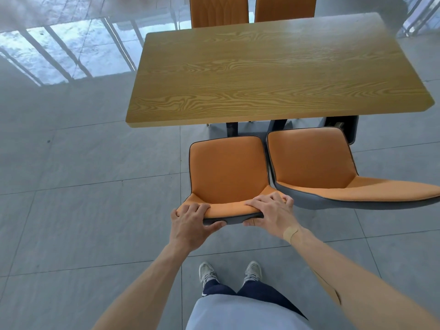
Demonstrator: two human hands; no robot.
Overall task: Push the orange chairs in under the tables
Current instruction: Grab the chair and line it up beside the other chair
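Observation:
An orange chair (228,167) with a dark shell stands in front of me, its seat short of the near edge of the wooden table (273,67). My left hand (190,220) grips the left end of its backrest top, fingers over the orange padding and thumb behind. My right hand (271,213) grips the right end the same way. A second orange chair (312,160) stands right beside it, also pulled out from the table.
Two more orange chairs (219,10) stand at the table's far side. Dark table legs (232,128) show below the near edge. Grey tiled floor (83,186) spreads to the left. My feet (231,272) are just behind the held chair.

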